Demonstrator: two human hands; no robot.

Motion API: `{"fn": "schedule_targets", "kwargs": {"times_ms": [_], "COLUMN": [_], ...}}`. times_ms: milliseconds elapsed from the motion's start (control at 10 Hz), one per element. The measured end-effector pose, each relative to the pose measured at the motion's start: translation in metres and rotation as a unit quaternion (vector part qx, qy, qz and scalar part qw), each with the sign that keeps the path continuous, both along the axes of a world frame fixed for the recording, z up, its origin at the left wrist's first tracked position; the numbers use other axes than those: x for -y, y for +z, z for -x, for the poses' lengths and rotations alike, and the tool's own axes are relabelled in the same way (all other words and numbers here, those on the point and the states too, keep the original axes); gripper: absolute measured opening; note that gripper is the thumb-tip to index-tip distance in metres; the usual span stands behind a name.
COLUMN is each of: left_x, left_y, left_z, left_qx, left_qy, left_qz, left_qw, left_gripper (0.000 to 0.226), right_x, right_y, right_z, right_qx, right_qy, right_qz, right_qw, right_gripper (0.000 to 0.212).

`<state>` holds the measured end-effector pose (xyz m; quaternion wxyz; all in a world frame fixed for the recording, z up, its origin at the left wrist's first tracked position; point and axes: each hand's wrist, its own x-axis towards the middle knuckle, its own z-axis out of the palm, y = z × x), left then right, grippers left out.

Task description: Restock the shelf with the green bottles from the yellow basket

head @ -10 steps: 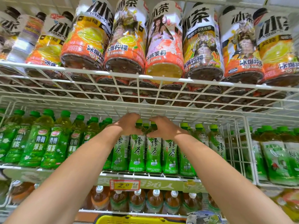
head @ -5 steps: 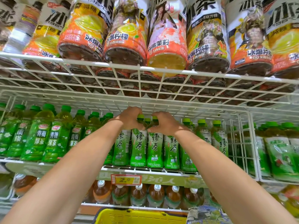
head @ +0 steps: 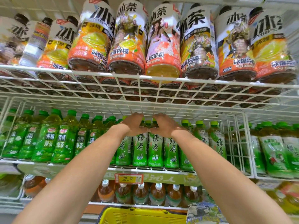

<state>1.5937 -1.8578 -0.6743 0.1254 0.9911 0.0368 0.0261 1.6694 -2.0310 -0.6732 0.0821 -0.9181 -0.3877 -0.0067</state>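
Your body in view: two bare arms and two bare hands.
Your left forearm (head: pixel 77 172) shows from the lower left of the frame and your right forearm (head: pixel 215 167) from the lower right, both uncovered along all the visible length, wrists included. Your left hand (head: pixel 133 125) and right hand (head: pixel 165 126), at frame centre, are bare; only backs and knuckles show, fingertips hidden.

green bottles (head: pixel 155 147) w/ green caps, yellow basket (head: pixel 140 216), white wire shelf (head: pixel 145 77), orange-white bottles (head: pixel 90 46)
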Motion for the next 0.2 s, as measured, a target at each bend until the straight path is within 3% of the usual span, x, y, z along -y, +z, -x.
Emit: {"fn": "schedule_targets", "kwargs": {"times_ms": [100, 200], "left_x": [0.005, 0.017], "left_y": [0.012, 0.025], "left_z": [0.021, 0.054], "left_qx": [-0.039, -0.073], "left_qy": [-0.008, 0.009], "left_qz": [-0.032, -0.064], "left_qw": [0.999, 0.995], "left_gripper": [0.076, 0.067], "right_x": [0.014, 0.034], "right_y": [0.010, 0.017], "right_z": [0.013, 0.035], "right_qx": [0.025, 0.016], "right_qy": [-0.025, -0.056], "right_qz": [0.030, 0.046], "right_qw": [0.999, 0.997], "right_gripper": [0.071, 0.070]}}
